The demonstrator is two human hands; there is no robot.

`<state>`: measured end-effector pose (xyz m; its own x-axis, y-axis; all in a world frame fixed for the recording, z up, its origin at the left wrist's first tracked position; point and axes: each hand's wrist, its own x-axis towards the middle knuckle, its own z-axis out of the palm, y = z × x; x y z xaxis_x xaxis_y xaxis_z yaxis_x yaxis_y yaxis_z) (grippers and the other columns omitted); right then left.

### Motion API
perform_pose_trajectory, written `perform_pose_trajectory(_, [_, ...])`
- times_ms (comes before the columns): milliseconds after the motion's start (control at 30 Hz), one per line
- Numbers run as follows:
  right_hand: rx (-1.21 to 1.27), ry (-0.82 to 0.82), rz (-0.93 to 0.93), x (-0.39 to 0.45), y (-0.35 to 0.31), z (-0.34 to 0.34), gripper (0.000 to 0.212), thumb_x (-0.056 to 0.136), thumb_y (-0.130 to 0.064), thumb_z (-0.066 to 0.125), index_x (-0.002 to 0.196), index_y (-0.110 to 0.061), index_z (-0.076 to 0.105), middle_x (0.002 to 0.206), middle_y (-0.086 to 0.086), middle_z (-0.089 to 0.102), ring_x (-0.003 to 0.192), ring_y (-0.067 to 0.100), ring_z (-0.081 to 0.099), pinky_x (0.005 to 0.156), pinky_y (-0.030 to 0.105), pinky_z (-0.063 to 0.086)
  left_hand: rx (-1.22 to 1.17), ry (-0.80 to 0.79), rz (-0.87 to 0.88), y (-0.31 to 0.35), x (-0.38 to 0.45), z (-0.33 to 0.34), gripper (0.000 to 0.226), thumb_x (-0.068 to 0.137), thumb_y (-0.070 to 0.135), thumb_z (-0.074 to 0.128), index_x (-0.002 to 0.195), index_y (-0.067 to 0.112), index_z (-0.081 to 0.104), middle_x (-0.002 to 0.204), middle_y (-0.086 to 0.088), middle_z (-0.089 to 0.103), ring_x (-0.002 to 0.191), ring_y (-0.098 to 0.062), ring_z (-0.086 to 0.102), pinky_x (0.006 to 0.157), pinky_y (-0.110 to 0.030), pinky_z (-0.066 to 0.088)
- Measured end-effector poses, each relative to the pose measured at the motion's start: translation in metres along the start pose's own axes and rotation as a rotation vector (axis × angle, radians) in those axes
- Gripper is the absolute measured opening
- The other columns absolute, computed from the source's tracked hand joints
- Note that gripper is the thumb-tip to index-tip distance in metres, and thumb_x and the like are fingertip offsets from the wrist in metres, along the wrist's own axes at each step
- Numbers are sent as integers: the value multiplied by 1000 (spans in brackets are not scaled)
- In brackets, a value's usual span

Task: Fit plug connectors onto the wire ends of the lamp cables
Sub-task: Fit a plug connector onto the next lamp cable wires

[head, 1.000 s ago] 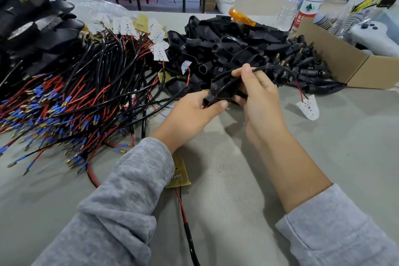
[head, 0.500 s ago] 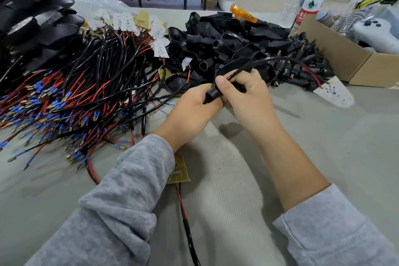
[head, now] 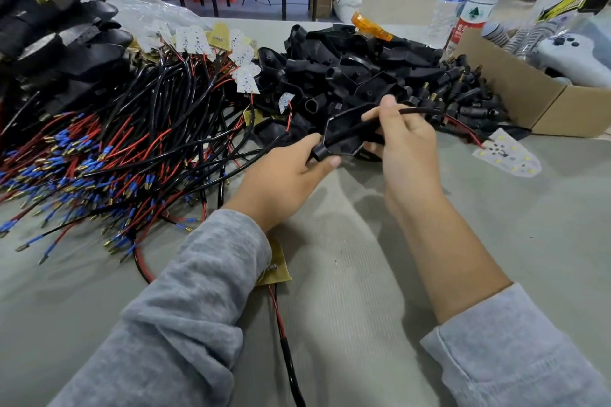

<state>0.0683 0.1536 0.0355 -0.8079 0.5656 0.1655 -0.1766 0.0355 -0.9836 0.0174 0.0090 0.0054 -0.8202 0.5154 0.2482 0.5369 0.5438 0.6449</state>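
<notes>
My left hand (head: pixel 284 175) grips the narrow neck of a black plastic lamp housing (head: pixel 344 132) held above the table. My right hand (head: pixel 403 142) pinches a black cable (head: pixel 420 111) that runs through the housing and out to the right. The cable ends in red and black wires soldered to a white LED board (head: pixel 506 157) lying on the table. A heap of black housings and plug connectors (head: pixel 363 66) lies just behind my hands. A mass of red and black lamp cables (head: pixel 125 142) with blue-sleeved metal terminals covers the left of the table.
A cardboard box (head: pixel 529 92) stands at the right with a pale controller (head: pixel 575 56) inside. Two water bottles (head: pixel 469 6) stand behind the heap. Finished black lamps (head: pixel 49 30) pile at far left. A yellow board with a red-black cable (head: pixel 277 274) lies under my left forearm.
My right hand has drawn the cable further through the housing, and the white LED board has slid away to the right across the table. My left hand kept its hold on the housing neck.
</notes>
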Motion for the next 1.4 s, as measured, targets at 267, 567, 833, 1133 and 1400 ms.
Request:
perform_pose_trajectory(267, [-426,-153,-100,-7,6,9,26,97,-39,55,81,-23,68,105,-5,43,87,-19,43,74,0,31,294,154,56,12,1,4,20,97,36,51,103,17,49,83,2,58,75,-22,54,61,-38,41])
perform_pose_trajectory(567, [12,-135,-16,-2,2,9,15,99,-23,56,94,-13,67,116,14,64,101,15,65,91,34,54,16,137,-125,3,5,5,24,97,26,47,82,10,57,58,4,49,49,-10,40,46,-26,28])
perform_pose_trajectory(833, [-80,-94,39,0,3,5,35,104,-33,42,79,-22,62,94,4,67,97,26,67,95,48,53,439,234,-86,1,4,2,10,97,21,43,100,16,52,85,-1,58,77,-24,54,58,-35,37])
perform_pose_trajectory(1133, [-281,-101,-97,-2,7,6,39,105,-30,41,78,-13,65,96,8,63,90,11,56,90,35,46,284,129,-1,3,3,6,6,93,14,46,97,17,50,80,6,50,76,-20,49,62,-33,37])
perform_pose_trajectory(1400, [-108,-185,-4,0,9,4,15,92,-29,66,105,-29,60,94,-11,67,88,6,63,91,34,51,111,147,-2,2,0,9,16,97,34,51,89,22,44,58,7,49,52,-6,46,47,-29,28])
